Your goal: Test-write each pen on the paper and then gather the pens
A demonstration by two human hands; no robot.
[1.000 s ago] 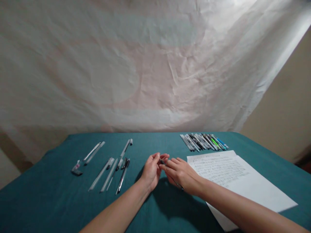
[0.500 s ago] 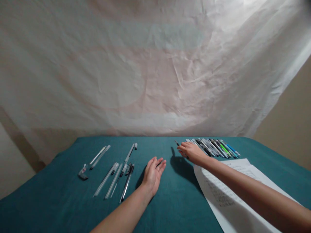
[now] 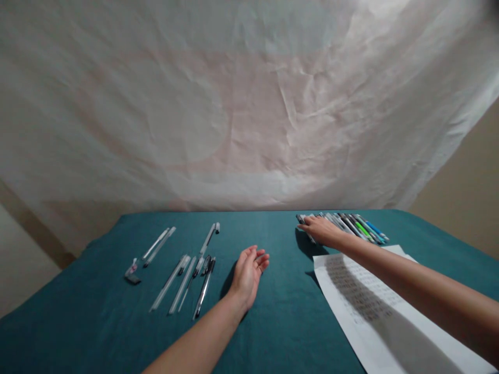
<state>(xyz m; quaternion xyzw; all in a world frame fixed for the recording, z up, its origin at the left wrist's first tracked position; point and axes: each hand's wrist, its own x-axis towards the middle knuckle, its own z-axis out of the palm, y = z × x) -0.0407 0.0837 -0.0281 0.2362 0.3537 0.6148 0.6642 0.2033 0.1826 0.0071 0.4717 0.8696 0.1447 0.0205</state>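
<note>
You can read no word, number or brand here. Your paper [image 3: 390, 332] carries rows of small dark writing [image 3: 362, 291] across its upper part, partly in shade, too small and blurred for you to make out. On the backdrop [image 3: 265, 109] you face big, faint, pinkish shapes [image 3: 245, 93]; you cannot tell whether they are letters. Any print on your pens [image 3: 353, 225] is too small to see.

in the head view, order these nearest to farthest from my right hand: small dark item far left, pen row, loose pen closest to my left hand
1. Pen row: right side, at the right hand
2. Loose pen: left of the left hand
3. Small dark item: far left
</note>
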